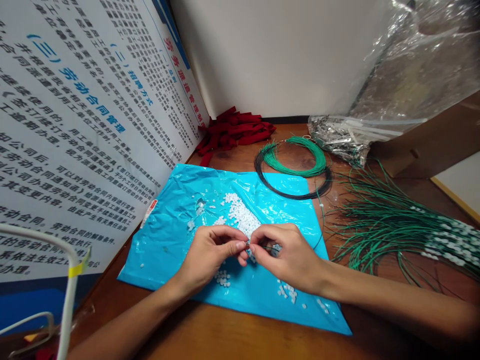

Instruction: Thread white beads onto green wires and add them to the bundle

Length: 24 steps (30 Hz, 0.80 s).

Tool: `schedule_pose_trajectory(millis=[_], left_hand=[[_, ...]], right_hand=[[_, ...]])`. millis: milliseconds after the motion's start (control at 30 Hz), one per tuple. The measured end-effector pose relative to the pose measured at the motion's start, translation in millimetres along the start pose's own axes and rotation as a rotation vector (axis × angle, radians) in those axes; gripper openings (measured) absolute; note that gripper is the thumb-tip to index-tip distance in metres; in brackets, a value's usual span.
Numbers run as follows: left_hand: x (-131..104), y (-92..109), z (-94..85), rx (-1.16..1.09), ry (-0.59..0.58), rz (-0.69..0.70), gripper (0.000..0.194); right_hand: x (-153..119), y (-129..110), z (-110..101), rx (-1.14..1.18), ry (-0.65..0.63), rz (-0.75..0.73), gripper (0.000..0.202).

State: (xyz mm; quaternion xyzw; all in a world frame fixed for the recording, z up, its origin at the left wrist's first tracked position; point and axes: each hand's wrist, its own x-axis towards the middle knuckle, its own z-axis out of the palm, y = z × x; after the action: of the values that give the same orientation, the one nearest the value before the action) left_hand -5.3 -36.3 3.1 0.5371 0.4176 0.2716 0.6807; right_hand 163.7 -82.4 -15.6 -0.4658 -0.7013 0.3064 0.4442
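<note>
My left hand point(212, 252) and my right hand point(287, 252) meet above a blue plastic sheet point(161, 255), fingertips pinched close together. Between the right fingers runs a thin dark green wire point(321, 220), which curves up on the right and carries a small white piece. What the left fingertips pinch is too small to make out. Many small white beads point(242, 212) lie in a pile on the sheet just beyond the hands, with smaller groups near both wrists.
Coiled green wire point(315, 162) and black wire lie behind the sheet. Green wires with white pieces point(446, 240) spread at right. Red strips point(240, 130), a clear bag of metal parts point(337, 135) and a cardboard box point(431, 140) stand behind. A printed board point(93, 125) leans left.
</note>
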Motion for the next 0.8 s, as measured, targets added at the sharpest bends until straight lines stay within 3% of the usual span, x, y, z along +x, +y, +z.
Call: schedule_pose_trajectory(millis=[800], left_hand=[[-4.7,-1.3,5.3,0.127,0.069,0.059,0.013]], right_hand=[[-0.1,8.7,2.3,0.274,-0.058,0.239,0.009]])
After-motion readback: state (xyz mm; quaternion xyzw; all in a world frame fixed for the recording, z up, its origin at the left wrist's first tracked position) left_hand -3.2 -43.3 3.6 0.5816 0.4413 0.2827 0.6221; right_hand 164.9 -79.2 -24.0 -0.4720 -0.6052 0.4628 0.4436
